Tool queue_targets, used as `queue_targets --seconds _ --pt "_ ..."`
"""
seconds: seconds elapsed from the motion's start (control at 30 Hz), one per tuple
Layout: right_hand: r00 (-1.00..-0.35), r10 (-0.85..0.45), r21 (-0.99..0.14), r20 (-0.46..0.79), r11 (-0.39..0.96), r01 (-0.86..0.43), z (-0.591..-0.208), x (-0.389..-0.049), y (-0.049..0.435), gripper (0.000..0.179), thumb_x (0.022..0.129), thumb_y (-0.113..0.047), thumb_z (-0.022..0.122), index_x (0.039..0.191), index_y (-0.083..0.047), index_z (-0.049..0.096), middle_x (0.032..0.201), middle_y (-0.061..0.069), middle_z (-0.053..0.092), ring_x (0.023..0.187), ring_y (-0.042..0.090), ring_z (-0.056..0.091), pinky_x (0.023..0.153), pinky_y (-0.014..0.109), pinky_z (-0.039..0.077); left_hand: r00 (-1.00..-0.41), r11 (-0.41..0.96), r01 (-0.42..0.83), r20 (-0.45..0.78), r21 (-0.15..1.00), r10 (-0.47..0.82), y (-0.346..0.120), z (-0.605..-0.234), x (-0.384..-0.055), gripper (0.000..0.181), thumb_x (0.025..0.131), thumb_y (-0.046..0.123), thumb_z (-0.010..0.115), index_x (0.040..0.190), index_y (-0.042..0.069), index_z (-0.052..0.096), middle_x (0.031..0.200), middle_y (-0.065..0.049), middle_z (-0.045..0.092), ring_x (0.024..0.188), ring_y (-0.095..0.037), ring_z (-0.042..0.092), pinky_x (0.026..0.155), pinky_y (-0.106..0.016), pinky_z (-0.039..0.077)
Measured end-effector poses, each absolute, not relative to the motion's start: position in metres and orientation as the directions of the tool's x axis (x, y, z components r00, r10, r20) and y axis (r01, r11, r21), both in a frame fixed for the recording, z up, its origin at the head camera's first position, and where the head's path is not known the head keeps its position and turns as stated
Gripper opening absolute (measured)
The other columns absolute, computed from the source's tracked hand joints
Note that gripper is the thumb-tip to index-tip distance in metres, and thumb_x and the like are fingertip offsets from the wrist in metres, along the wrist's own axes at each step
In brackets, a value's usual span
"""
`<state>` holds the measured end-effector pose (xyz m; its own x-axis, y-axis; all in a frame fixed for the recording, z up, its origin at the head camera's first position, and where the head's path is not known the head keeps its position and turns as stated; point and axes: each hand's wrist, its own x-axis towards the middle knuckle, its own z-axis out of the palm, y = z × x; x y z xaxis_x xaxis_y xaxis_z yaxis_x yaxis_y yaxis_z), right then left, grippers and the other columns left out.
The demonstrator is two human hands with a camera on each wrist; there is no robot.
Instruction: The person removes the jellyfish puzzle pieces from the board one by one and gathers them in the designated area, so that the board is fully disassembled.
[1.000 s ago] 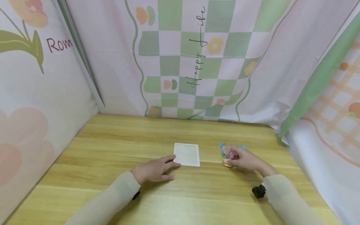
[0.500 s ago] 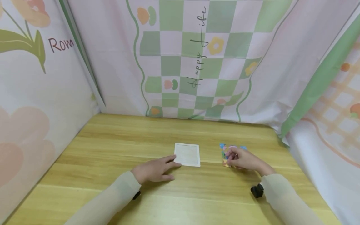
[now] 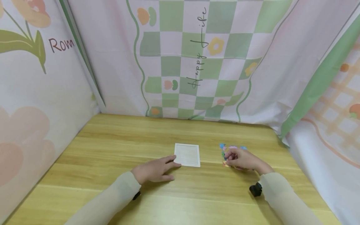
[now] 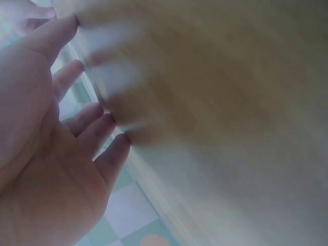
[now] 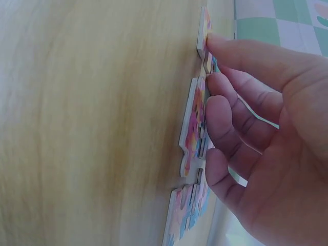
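Observation:
In the head view my left hand (image 3: 154,169) lies flat with spread fingers, its fingertips at the left edge of a square white puzzle tray (image 3: 198,156). The left wrist view shows those fingertips (image 4: 121,143) down on the tabletop side, fairly straight. To the right, my right hand (image 3: 246,161) is bent over a group of colourful jigsaw pieces (image 3: 222,146). Close up, thumb and curled index finger pinch a yellow-orange jigsaw piece (image 5: 201,38) near the table; the index fingertip is partly hidden. A pink-and-purple piece (image 5: 189,120) lies under the other fingers.
More pink-and-blue pieces (image 5: 177,218) lie flat nearer the wrist. The wooden table (image 3: 140,131) ends at a checked curtain (image 3: 171,65) behind, with printed cloth walls on both sides. A black camera (image 3: 255,189) sits under the right cuff.
The yellow-orange piece at my right thumb has turned or shifted slightly on the table, and the right wrist has edged left. My left hand and the tray have stayed in place.

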<state>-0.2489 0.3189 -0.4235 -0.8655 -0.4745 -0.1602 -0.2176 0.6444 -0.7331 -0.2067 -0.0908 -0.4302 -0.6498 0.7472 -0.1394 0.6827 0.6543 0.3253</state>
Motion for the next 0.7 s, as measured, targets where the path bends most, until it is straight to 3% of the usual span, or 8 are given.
queue_targets --seconds 0.7 --pt "-0.889 -0.441 -0.695 -0.124 0.678 -0.239 -0.4213 -0.2478 0.3234 0.024 0.096 -0.019 0.071 0.111 -0.002 0.063 0.092 0.009 0.060 0.063 0.016 0.055 0.049 0.025 0.048 -0.648 0.647 0.678 -0.131 0.349 0.750 -0.0941 -0.4337 -0.2087 0.057 0.102 0.040 0.058 0.153 0.021 0.043 0.162 -0.015 0.025 0.142 -0.036 0.037 0.110 -0.049 0.039"
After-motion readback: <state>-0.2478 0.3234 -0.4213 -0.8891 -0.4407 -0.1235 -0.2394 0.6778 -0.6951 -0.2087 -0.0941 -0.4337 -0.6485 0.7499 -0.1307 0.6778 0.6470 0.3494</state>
